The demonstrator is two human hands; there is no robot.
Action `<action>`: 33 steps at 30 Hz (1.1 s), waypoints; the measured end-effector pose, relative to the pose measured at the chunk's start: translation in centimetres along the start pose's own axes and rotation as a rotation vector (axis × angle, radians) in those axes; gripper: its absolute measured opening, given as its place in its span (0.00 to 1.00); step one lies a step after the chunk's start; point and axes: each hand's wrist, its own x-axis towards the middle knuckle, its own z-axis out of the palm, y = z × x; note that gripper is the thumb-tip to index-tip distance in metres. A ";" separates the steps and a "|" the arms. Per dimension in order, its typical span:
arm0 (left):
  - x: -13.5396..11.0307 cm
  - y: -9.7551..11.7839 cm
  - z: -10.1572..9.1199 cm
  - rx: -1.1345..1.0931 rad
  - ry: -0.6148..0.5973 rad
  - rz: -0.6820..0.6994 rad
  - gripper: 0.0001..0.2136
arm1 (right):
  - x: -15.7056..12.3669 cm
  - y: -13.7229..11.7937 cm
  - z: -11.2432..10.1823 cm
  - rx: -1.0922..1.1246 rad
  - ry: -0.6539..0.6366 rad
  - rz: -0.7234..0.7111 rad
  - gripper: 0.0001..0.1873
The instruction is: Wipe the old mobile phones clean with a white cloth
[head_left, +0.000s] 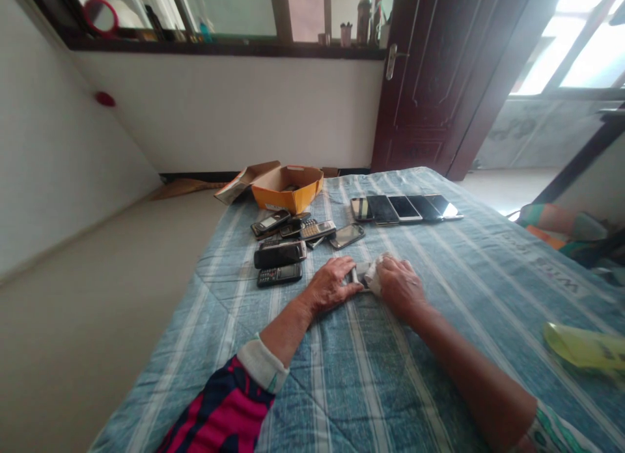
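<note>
My left hand (334, 284) grips the left end of a small light-coloured phone (362, 269) lying on the striped blue bedspread (342, 375). Most of the phone is hidden by my hands. A crumpled white tissue (374, 278) is bunched under the fingers of my right hand (401, 285) and pressed against the phone's right part. Just left of my left hand lie a black keypad phone (280, 275) and a thicker dark phone (280, 253). Behind them a silver keypad phone (317, 229) tops a loose pile, with a grey touchscreen phone (347, 236) at its right.
An open orange cardboard box (288, 199) stands at the bed's far edge, its flap folded left. Several smartphones (405, 208) lie in a row at the far right. A yellow-green packet (583, 347) rests near the right edge. Beyond are a wall and a dark red door (430, 69).
</note>
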 end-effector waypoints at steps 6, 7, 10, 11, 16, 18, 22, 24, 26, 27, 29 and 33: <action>0.2 -0.1 0.2 -0.032 0.036 0.004 0.24 | 1.5 -1.9 -0.5 0.153 -0.023 -0.321 0.10; 0.3 -0.1 0.1 -0.040 0.038 0.008 0.24 | 1.6 -1.8 -0.5 0.157 -0.030 -0.337 0.10; 0.4 0.0 0.0 -0.035 0.012 0.010 0.23 | 1.5 -0.6 -0.6 0.142 -0.050 -0.312 0.10; 0.4 -0.1 -0.1 -0.025 0.002 0.008 0.21 | 1.4 -0.1 -0.6 0.130 -0.061 -0.279 0.10; 0.5 0.0 0.1 0.002 -0.002 -0.009 0.21 | 0.7 2.5 -0.6 0.091 -0.093 -0.135 0.11; 0.6 0.1 0.1 -0.019 0.017 -0.005 0.22 | 0.5 2.7 -0.4 0.108 -0.057 -0.174 0.11; 0.7 0.3 -0.2 -0.062 0.012 0.027 0.24 | 0.6 1.3 0.2 0.194 0.043 -0.403 0.10; 0.8 0.2 -0.4 -0.066 -0.001 0.035 0.23 | 0.9 0.6 0.6 0.238 0.076 -0.479 0.10; 0.9 0.2 -0.6 -0.061 -0.014 0.036 0.23 | 1.2 0.4 0.9 0.267 0.081 -0.506 0.10; 0.9 0.2 -0.7 -0.060 -0.018 0.039 0.24 | 1.3 0.4 1.0 0.276 0.081 -0.510 0.10; 1.0 0.3 -0.7 -0.062 -0.028 0.048 0.24 | 1.4 0.7 1.1 0.290 0.084 -0.507 0.10; 1.0 0.3 -1.0 -0.093 -0.022 0.058 0.24 | 1.1 1.0 1.1 0.297 0.086 -0.484 0.11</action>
